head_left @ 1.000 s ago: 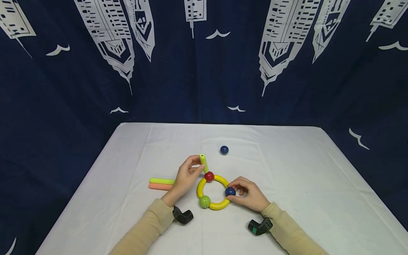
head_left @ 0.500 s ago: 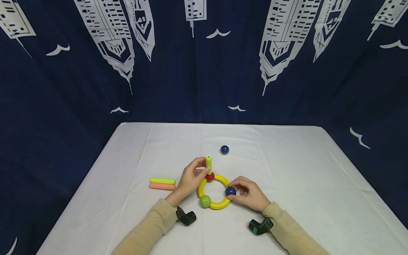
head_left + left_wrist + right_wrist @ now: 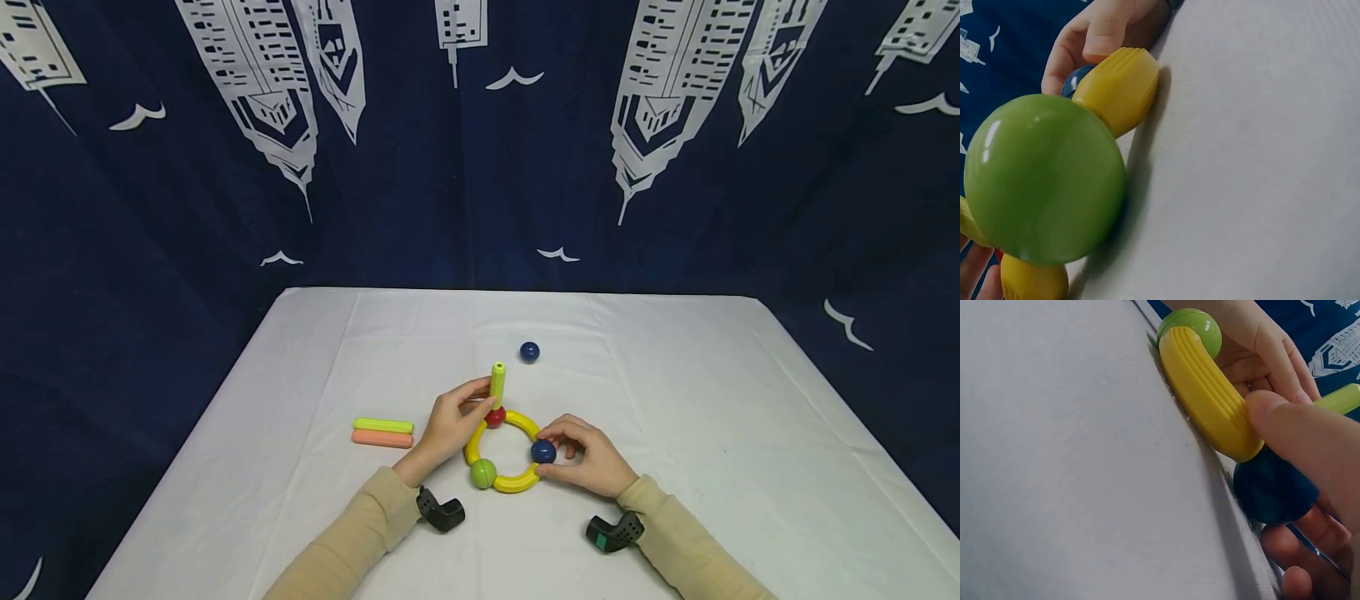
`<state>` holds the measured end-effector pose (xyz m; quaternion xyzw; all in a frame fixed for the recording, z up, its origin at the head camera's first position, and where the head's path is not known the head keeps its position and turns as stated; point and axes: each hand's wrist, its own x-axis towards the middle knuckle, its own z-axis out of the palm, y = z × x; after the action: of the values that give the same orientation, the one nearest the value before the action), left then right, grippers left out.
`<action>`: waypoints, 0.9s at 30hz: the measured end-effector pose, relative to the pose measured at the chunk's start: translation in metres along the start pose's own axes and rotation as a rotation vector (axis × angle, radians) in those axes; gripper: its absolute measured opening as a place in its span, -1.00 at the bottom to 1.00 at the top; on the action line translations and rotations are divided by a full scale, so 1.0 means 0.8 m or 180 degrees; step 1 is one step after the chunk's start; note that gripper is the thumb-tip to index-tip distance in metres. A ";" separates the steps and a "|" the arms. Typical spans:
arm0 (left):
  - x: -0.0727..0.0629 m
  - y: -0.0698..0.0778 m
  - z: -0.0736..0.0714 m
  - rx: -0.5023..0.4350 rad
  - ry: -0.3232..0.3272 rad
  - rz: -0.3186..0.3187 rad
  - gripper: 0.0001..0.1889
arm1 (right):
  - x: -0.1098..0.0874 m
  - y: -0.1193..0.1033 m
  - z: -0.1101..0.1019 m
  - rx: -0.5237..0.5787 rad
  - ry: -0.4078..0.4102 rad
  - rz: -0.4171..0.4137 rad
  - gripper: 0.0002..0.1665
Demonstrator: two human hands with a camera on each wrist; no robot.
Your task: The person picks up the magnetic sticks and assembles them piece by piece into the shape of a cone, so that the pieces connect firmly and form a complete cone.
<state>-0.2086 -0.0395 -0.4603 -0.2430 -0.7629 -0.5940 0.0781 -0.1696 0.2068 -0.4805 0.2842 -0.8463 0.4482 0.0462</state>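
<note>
A ring of yellow curved sticks point(image 3: 516, 483) lies on the white cloth, joined by a red ball point(image 3: 496, 418), a green ball point(image 3: 483, 474) and a blue ball point(image 3: 543, 452). Upright on the red ball stands a light green straight stick point(image 3: 498, 382). My left hand point(image 3: 450, 425) pinches this stick near its lower end. On the ring's right side, my right hand point(image 3: 588, 458) holds the blue ball between thumb and fingers. The right wrist view shows its thumb point(image 3: 1297, 428) against the end of a yellow curved stick point(image 3: 1207, 394), beside the blue ball point(image 3: 1275, 487).
Left of the ring, another light green stick point(image 3: 383, 425) and an orange stick point(image 3: 382, 438) lie side by side. A loose blue ball point(image 3: 529, 352) rests beyond the ring. Behind the white table point(image 3: 675, 350) hangs a dark blue patterned cloth point(image 3: 465, 183).
My left hand has moved slightly right with the light green stick, which has gone from leaning left to upright on the red ball. My right hand stays at the blue ball.
</note>
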 end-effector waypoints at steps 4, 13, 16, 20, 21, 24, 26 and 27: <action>-0.001 0.000 -0.001 0.0046 -0.0001 -0.0048 -0.63 | -0.001 0.000 0.000 -0.0066 -0.0145 -0.0016 -0.43; 0.004 0.002 -0.021 0.0126 0.0061 -0.0150 -0.62 | 0.000 -0.001 0.003 -0.0153 0.0008 0.0020 -0.47; 0.006 0.003 -0.039 0.0182 -0.0035 -0.0193 -0.65 | 0.000 -0.002 0.004 -0.0205 0.0068 0.0074 -0.46; 0.011 0.008 -0.072 0.0140 -0.0311 -0.0330 -0.67 | 0.000 -0.003 0.005 -0.0304 0.0152 0.0056 -0.45; 0.012 0.009 -0.082 0.0118 -0.0367 -0.0372 -0.68 | 0.000 -0.003 0.005 -0.0317 0.0170 0.0033 -0.45; 0.014 0.013 -0.110 0.0074 -0.0458 -0.0491 -0.67 | 0.000 -0.003 0.004 -0.0353 0.0169 -0.0035 -0.45; 0.013 0.014 -0.128 0.0033 -0.0482 -0.0568 -0.67 | -0.001 -0.003 0.004 -0.0370 0.0107 -0.0070 -0.45; 0.013 0.014 -0.136 0.0000 -0.0493 -0.0605 -0.67 | -0.001 -0.002 0.003 -0.0368 0.0065 -0.0094 -0.46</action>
<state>-0.2311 -0.1376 -0.4158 -0.2147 -0.7863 -0.5782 -0.0378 -0.1674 0.2045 -0.4811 0.2889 -0.8660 0.4006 0.0777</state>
